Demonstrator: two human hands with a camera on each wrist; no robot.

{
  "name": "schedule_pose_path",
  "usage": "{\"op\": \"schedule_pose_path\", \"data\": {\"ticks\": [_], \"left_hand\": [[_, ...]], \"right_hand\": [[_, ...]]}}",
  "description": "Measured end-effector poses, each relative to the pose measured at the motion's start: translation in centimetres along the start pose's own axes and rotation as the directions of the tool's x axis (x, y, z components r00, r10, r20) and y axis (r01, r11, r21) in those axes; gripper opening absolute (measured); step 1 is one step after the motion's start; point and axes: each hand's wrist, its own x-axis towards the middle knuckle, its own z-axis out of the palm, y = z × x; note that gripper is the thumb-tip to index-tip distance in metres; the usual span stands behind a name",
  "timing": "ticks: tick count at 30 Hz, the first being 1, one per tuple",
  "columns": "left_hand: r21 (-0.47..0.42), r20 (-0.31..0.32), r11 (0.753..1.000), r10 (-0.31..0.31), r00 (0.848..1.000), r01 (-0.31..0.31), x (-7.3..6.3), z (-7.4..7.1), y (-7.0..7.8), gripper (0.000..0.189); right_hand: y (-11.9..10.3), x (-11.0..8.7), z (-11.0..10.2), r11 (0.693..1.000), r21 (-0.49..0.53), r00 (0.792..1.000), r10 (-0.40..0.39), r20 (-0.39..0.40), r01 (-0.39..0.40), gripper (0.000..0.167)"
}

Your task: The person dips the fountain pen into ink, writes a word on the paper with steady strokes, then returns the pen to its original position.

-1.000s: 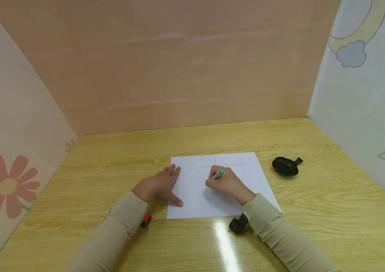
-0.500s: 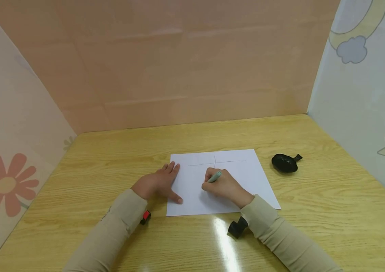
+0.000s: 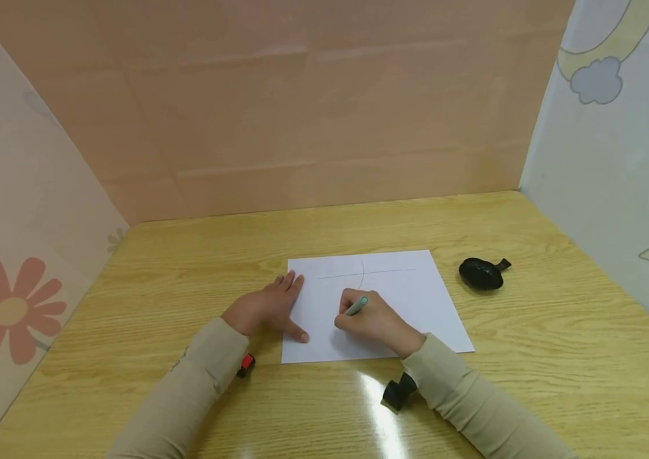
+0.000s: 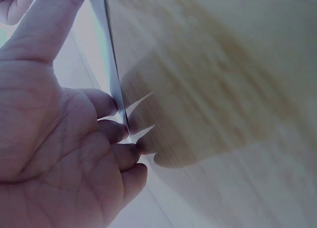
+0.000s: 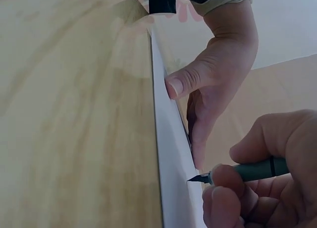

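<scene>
A sheet of white paper (image 3: 424, 312) lies on the wooden table, bearing a thin horizontal line crossed by a curved downward stroke. My right hand (image 3: 376, 320) pinches a green fountain pen (image 3: 356, 306) over the middle of the sheet and covers the stroke's lower end. In the right wrist view the pen's dark nib (image 5: 199, 178) points at the paper, its barrel between thumb and fingers. Along the sheet's left edge rests my left hand (image 3: 269, 310), fingers straight and thumb spread onto the paper. The left wrist view shows its fingertips (image 4: 130, 156) at the paper's edge.
A black rounded object (image 3: 481, 274) with a short tab sits right of the paper. Black wrist-worn devices show below the right sleeve (image 3: 439, 370) and left sleeve (image 3: 210, 350). A pinkish-brown backdrop (image 3: 324, 127) and patterned side walls enclose the wooden table (image 3: 146, 287).
My right hand has moved down and slightly left with the fountain pen, and more of the curved stroke now shows beneath the horizontal line. The left hand keeps its place on the paper.
</scene>
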Motion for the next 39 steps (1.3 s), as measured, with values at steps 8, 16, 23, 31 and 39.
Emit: {"op": "schedule_pose_path", "data": {"ticks": [8, 16, 23, 31, 39], "left_hand": [[0.009, -0.009, 1.000, 0.015, 1.000, -0.015, -0.1, -0.1, 0.0, 0.118], [0.017, -0.008, 1.000, 0.020, 1.000, -0.020, -0.1, 0.0, -0.1, 0.117], [0.000, -0.013, 1.000, 0.023, 1.000, -0.023, 0.0, 0.1, -0.2, 0.117], [0.006, -0.007, 1.000, 0.015, 1.000, -0.015, 0.3, 0.3, -0.3, 0.119], [0.016, -0.019, 1.000, 0.018, 1.000, -0.018, 0.3, 0.4, -0.2, 0.118]], "right_hand": [[-0.6, -0.5, 0.5, 0.998, -0.002, 0.997, -0.068, 0.030, 0.068, 0.008], [-1.0, -0.7, 1.1, 0.993, -0.003, 0.992, -0.120, 0.047, 0.120, 0.011], [-1.1, -0.6, 1.1, 0.991, 0.002, 0.990, -0.130, 0.045, 0.130, 0.010], [-0.9, 0.4, -0.3, 0.994, 0.047, 0.995, -0.097, -0.025, 0.098, 0.007], [0.0, 2.0, -1.7, 0.982, 0.179, 0.997, -0.048, -0.065, 0.059, 0.007]]}}
